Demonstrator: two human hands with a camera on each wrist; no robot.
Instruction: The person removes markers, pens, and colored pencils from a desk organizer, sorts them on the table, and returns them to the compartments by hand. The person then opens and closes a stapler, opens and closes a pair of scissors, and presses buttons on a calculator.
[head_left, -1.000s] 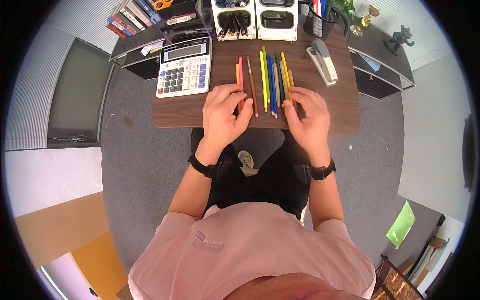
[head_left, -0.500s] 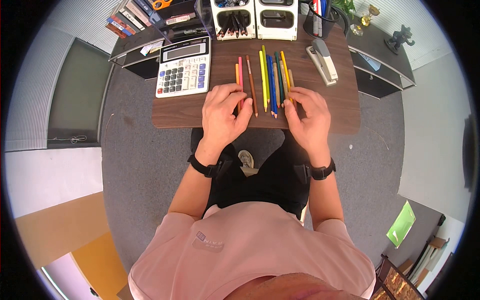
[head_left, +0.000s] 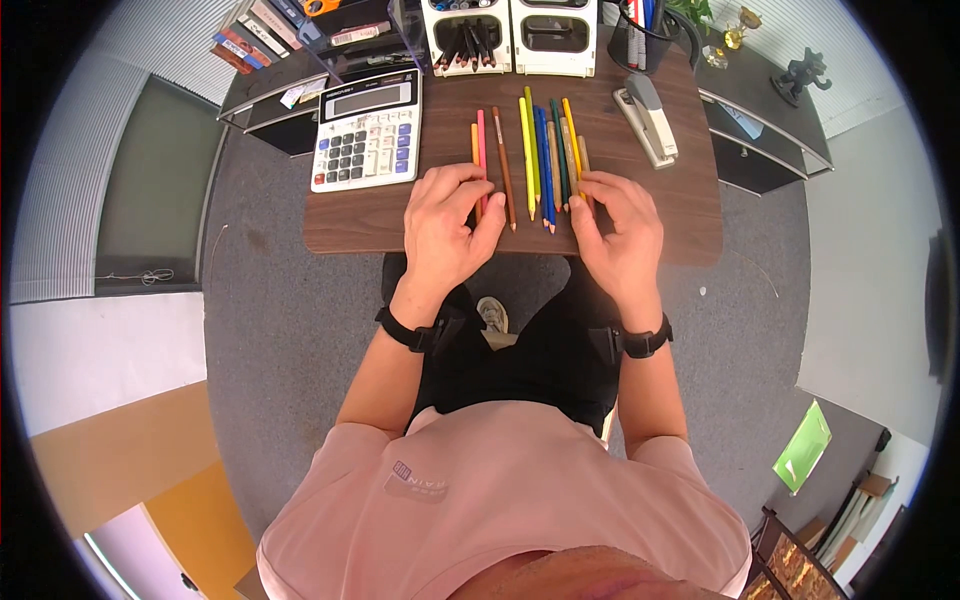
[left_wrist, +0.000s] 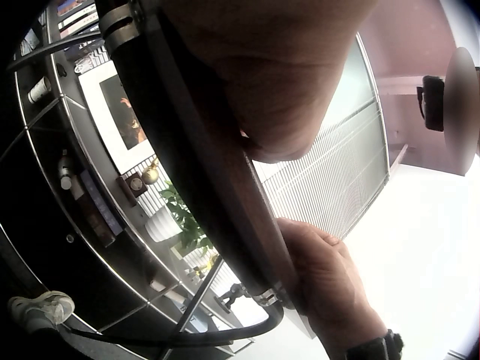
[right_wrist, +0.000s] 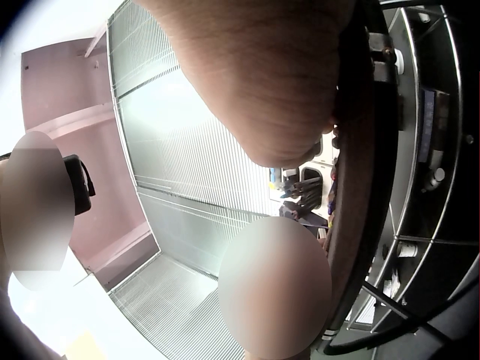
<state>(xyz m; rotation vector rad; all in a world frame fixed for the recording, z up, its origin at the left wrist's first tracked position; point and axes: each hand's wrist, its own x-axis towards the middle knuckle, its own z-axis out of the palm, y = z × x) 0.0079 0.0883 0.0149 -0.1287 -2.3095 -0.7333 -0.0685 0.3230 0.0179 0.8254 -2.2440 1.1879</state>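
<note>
"Brown table point(head_left: 370, 232), top middle of the frame, with a loose row of coloured pencils point(head_left: 527, 150) lying on it, tips towards the person. Where's everybody's hands at?"

"Left hand point(head_left: 450, 225) is over the left end of the row. Fingers bent and relaxed, resting by the lower parts of the orange pencil point(head_left: 475, 145) and pink pencil point(head_left: 483, 140). Thumb's near the brown pencil point(head_left: 504, 165), and there's just a narrow gap between thumb and fingers."

"And the right hand point(head_left: 620, 230)?"

"Pretty much a mirror of that, at the right end. Loosely bent fingers around the lower ends of the yellow pencil point(head_left: 571, 135) and tan pencil point(head_left: 585, 155), narrow gap to the thumb again. Can't tell if either hand is really pinching anything; the wrist cams mostly get the undersides of the hands."

"What about the stuff in the middle?"

"Yellow-green, olive, blues and dark green, bunched closer together than the left three."

"Anything else around?"

"Calculator point(head_left: 368, 130) left of the row, stapler point(head_left: 648, 125) to the right. Top edge of the frame: white holder point(head_left: 503, 68) with dark pencils point(head_left: 467, 45) in it, and a black pen cup point(head_left: 640, 50) further right."
</note>
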